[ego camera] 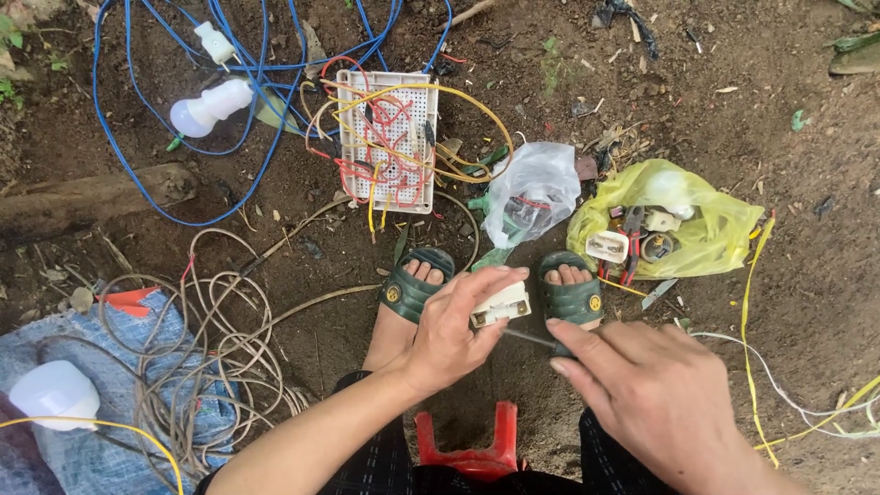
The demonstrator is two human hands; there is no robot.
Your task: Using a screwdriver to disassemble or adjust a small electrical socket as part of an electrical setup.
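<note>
My left hand grips a small cream-white electrical fitting above my two feet in green sandals. My right hand holds a thin metal tool, its tip pointing left at the underside of the fitting. Both hands hover over bare soil in front of a red plastic stool that I sit on.
A white perforated board with red and yellow wires lies ahead. Blue cable, a white bulb, a clear bag, a yellow bag with parts and pliers, coiled grey wire and another bulb on blue sacking surround me.
</note>
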